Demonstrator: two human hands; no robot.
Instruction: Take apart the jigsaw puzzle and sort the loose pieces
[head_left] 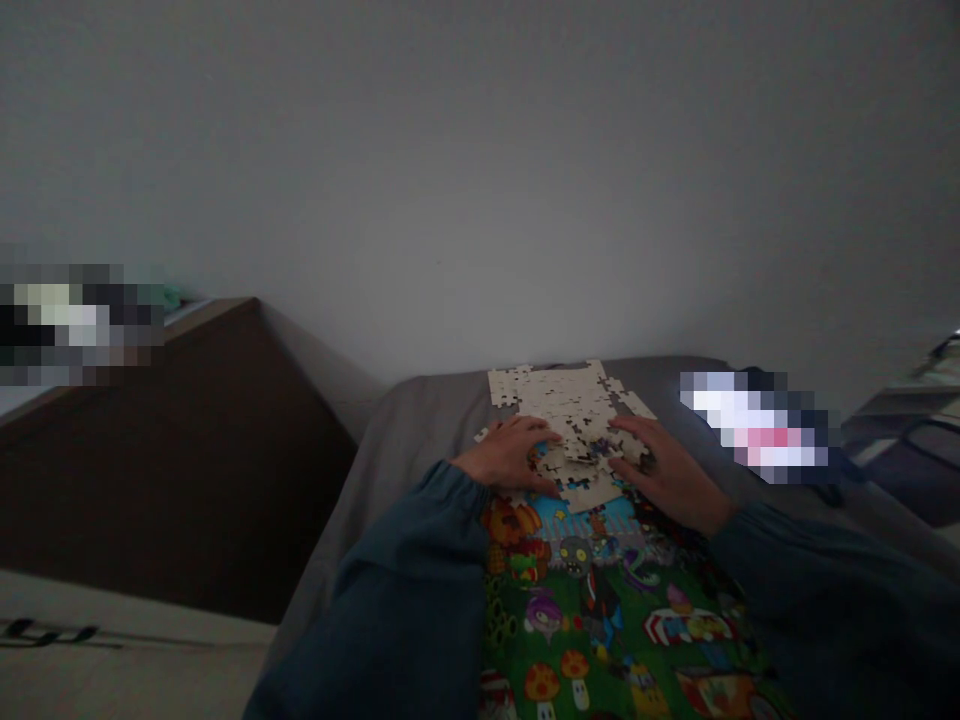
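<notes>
A colourful cartoon jigsaw picture [600, 610] lies on a grey surface [420, 420] in front of me. At its far end is a heap of loose puzzle pieces [570, 405], mostly pale side up. My left hand [510, 455] rests flat on the left side of the heap, fingers stretched toward the middle. Over on the right side of the heap lies my right hand [664, 465], its fingers extended as well. Both hands press on pieces and hold none that I can see. Dark blue sleeves cover both arms.
A plain grey wall rises behind the surface. A dark brown panel [172, 450] slopes at the left. Blurred-out patches sit at the left and right edges. A dark frame [915, 420] shows at the far right. The room is dim.
</notes>
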